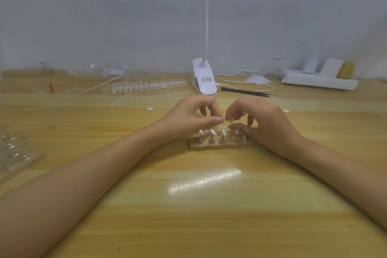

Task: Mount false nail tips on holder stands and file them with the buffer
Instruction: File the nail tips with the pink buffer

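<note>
Just below the fingers, a wooden base (213,146) is keeping the holder stands (222,140) upright, likely to steady the mounted nail tips (212,131) for filing. Above, the left hand (188,117) is pinching a clear tip (223,126) narrowly. The right hand (261,119) is curling its fingers at the far end, grip unclear. Spare tips (146,87) are lying beyond.

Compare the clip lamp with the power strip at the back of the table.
The clip lamp stands at the back centre; the power strip lies at the right. The lamp is a stubby clip with a thin neck rising out of view; the strip is long, low and flat. The strip carries plugged-in adapters; the lamp shows a printed label. Both are white and rest on the table.
</note>
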